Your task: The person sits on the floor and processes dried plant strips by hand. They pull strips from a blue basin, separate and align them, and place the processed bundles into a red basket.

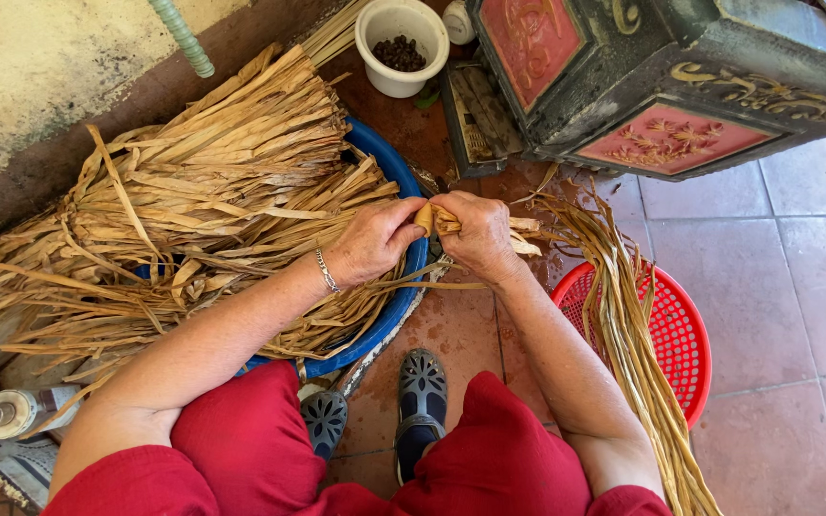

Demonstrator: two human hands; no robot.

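Fingers [411, 222] of the left hand [375, 241] were clenched around one end of a folded dried leaf strip [446, 223], and the right hand [483, 237] pinched the other end just beside it, knuckles almost touching. So both hands were gripping that one strip, held above the right rim of the blue basin [403, 172], over the reddish tiled floor [776, 287].

A big heap of dried leaves [193, 210] lay across the basin and spilled past its left rim toward the wall. Off to the right, a red plastic basket [685, 344] sat on the floor with a bundle of long split strips [623, 315] draped over its left rim and trailing down toward the bottom edge of the view. At the far side stood a white pot [399, 43] with dark contents, near a dark painted cabinet [662, 76] with red panels. A silver bracelet [326, 271] circled the left wrist, and a black sandal [421, 397] rested on the floor between the knees.

Judging from the grip, the risk looked plain: dry leaf of this kind seems brittle, and a hard or uneven pull between the hands could snap it or tear it crookedly. Its edges might also cut the skin. Loose ends trailing from the strip hung close to the basin heap, so a tug could snag and drag other leaves out over the rim.
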